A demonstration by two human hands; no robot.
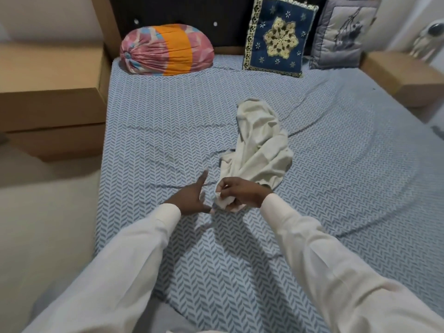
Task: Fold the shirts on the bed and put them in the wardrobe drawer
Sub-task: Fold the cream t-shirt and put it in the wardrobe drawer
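Nearest the camera, two pale sleeves [115,267], reaching from the near edge out over the bed [149,131]. Right hand [240,193] clenched round the near end of a cream shirt [259,145], a wad of cloth bunched in the fist; left hand [192,195] open just beside it on the left, fingers straight, holding nothing, low over the patterned sheet [336,179], touching or not, cannot tell. Shirt crumpled mid-bed, slightly right of centre, most of it resting on the sheet, well apart from the bolster [165,49] and the blue cushion [278,37] at the far end. Long axis near to far, leaning a little right toward the far tip; narrow at the far end, widest just beyond the fist. Collar end or hem end in the grip: cannot tell from the creases. Likely trouble: pulling up by a random bunch instead of shoulders or hem, so probably a twisted hang, its arms trapped inside, a lopsided fold. Also a risk of rucking the sheet if dragged toward the near edge on one grip alone.
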